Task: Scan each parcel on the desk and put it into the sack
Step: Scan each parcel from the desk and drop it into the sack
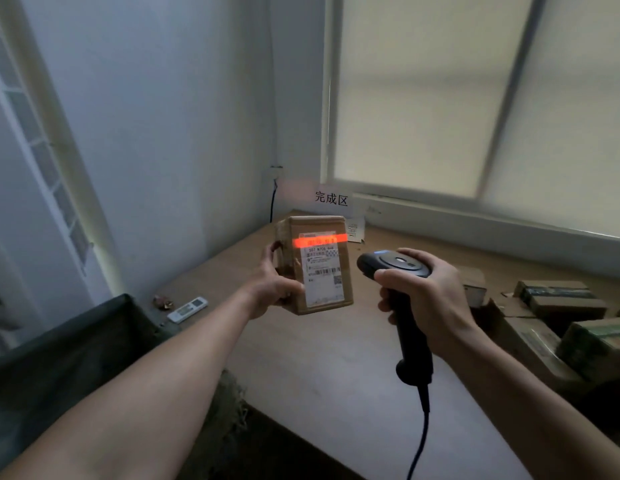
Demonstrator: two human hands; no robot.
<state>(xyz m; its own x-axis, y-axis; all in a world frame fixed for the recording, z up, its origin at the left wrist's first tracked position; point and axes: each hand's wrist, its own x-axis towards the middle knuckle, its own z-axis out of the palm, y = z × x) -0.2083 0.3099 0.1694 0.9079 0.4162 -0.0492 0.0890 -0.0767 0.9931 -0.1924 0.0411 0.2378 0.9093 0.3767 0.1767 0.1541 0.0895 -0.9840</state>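
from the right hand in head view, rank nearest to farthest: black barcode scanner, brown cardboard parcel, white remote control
1. black barcode scanner: gripped in the right hand
2. brown cardboard parcel: to its left, held by the left hand
3. white remote control: far left, on the wooden desk

A small parcel-sorting room: a brown wooden table (301,358) set in a corner under a frosted window (422,98), labelled brown cardboard parcels (561,301), a black corded barcode scanner (400,263), a white paper sign (331,199) reading 完成区.
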